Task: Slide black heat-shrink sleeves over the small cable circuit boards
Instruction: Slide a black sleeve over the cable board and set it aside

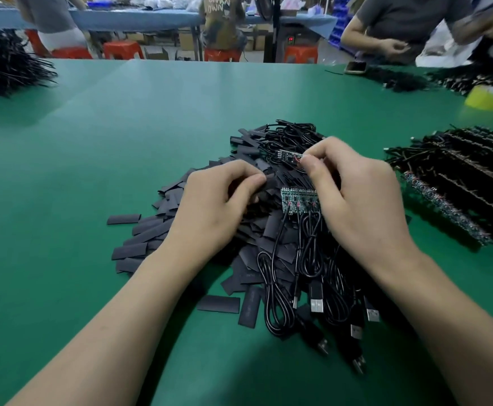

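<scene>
Centre: left hand (218, 206), fingers curled, thumb and forefinger pinching a black heat-shrink sleeve (268, 187) at the crest of the sleeve pile (151, 232); right hand (356, 197), thumb and forefinger pinching one end of a small circuit board (290, 155), held just above the pile, near the sleeve but apart from it; beneath the right fingers, a strip of green boards (299, 199), its black cables (306, 250) running toward the viewer to USB plugs (316, 301).

Surface: green table mat (92, 171); at right, stacked rows of wired boards (459, 183); beyond them a yellow tape roll (490, 96) and a phone (355, 66); far left, a black cable heap (4, 63).

Room: red stools (123, 49), a blue-covered table (151, 16), a person (400, 22) at the far right corner.

Sleeves: flat, matte black, short rectangles; held board: narrow, dark, studded with small components, a red wire at the pinched end.
</scene>
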Tool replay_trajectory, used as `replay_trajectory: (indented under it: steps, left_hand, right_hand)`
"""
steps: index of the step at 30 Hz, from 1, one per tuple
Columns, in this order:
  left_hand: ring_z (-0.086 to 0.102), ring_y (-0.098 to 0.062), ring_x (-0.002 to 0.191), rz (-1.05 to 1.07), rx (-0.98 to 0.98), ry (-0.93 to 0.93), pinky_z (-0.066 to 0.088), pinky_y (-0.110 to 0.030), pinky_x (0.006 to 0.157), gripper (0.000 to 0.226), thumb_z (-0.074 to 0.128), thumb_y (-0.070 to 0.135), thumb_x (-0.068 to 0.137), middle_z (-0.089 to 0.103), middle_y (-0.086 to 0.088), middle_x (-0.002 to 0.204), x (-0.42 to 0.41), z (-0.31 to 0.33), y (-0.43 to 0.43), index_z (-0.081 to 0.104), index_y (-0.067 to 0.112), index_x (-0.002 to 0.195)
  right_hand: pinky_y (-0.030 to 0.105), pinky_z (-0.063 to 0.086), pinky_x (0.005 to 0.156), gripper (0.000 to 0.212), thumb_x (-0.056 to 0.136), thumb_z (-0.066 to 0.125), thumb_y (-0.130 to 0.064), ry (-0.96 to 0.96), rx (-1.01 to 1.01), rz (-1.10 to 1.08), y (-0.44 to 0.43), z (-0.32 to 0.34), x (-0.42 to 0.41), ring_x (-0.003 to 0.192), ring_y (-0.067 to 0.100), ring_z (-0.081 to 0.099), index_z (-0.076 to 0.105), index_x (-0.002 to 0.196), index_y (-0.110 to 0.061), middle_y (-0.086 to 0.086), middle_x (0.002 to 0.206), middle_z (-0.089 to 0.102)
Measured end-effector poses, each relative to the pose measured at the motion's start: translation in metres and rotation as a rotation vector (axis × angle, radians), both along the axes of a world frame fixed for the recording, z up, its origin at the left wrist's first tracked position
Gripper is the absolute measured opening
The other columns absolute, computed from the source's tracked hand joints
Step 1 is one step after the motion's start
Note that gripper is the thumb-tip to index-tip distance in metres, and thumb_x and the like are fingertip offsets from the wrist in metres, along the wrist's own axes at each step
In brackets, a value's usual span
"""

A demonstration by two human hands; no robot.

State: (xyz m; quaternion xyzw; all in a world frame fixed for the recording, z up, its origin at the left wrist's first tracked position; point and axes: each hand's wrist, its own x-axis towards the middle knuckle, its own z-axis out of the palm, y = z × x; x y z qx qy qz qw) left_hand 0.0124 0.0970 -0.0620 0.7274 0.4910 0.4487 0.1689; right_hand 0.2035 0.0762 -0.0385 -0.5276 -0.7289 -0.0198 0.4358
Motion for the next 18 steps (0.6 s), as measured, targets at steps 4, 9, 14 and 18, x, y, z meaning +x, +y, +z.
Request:
replay_trajectory:
  steps: [4,9,14,18]
  left_hand:
    - [0.056,-0.004,0.056,-0.199,-0.130,-0.345,0.046,-0.013,0.060,0.018,0.065,0.012,0.099,0.068,0.008,0.067,0.007,0.001,-0.004,0.073,0.028,0.096]
    - [0.060,-0.005,0.059,-0.258,-0.154,-0.435,0.049,-0.017,0.061,0.017,0.067,0.006,0.097,0.069,0.004,0.070,0.010,-0.004,-0.004,0.074,0.021,0.093]
    - [0.069,-0.010,0.066,-0.214,0.003,-0.258,0.057,-0.025,0.065,0.020,0.085,0.019,0.082,0.076,0.007,0.081,0.010,-0.009,-0.006,0.079,0.023,0.101]
    - [0.067,-0.011,0.072,-0.122,0.172,-0.026,0.058,-0.030,0.072,0.032,0.087,0.028,0.079,0.075,0.009,0.088,0.009,-0.010,-0.005,0.080,0.020,0.109]
  right_hand:
    - [0.039,0.043,0.069,0.021,0.104,0.048,-0.040,0.121,-0.174,0.025,0.000,-0.007,-0.006,0.065,0.022,0.053,0.058,0.096,-0.023,-0.006,0.062,0.054]
    - [0.037,0.041,0.061,0.028,0.098,0.060,-0.042,0.186,-0.279,0.071,0.002,-0.005,-0.008,0.061,0.012,0.050,0.068,0.085,-0.019,-0.003,0.063,0.060]
    - [0.045,0.047,0.068,0.031,0.099,0.060,-0.036,0.198,-0.268,0.089,0.004,-0.008,-0.007,0.067,0.024,0.055,0.068,0.080,-0.012,0.008,0.067,0.062]
    - [0.044,0.046,0.067,0.033,0.100,0.059,-0.037,0.190,-0.276,0.082,0.006,-0.011,-0.005,0.067,0.025,0.055,0.068,0.081,-0.012,0.010,0.068,0.063]
